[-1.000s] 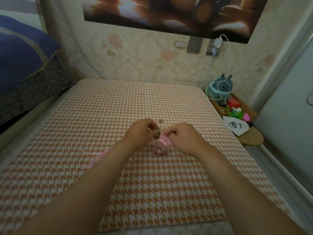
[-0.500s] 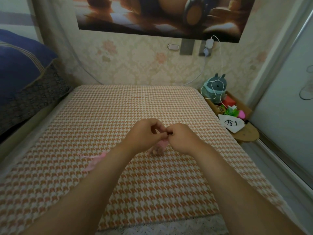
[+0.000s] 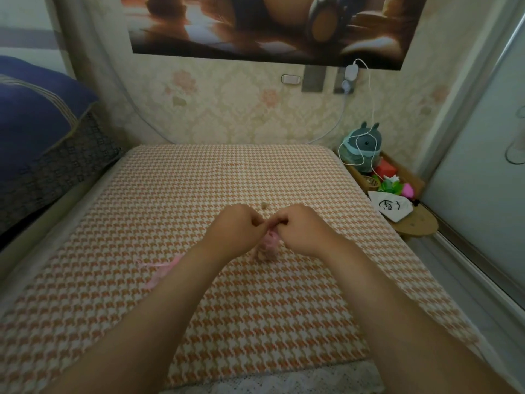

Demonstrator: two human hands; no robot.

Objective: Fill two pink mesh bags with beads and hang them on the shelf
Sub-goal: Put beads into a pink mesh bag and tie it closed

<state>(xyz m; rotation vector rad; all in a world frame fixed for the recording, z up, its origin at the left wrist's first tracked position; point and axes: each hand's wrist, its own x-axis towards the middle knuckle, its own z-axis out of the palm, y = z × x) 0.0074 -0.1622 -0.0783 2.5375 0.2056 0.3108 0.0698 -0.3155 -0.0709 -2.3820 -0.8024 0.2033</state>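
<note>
An orange-and-white houndstooth cloth covers the flat surface that runs up to a floral-papered wall. Over its middle the left hand and the right hand meet knuckle to knuckle, fingers curled; both pinch the top of a pink mesh bag that hangs between them, its bottom at the cloth. A small clump of beads lies just beyond the hands; a second pink mesh bag lies flat beside the left forearm, partly hidden by it. On the right a wooden shelf carries a grey plush toy and a white pouch; a blue pillow lies far left.
</note>
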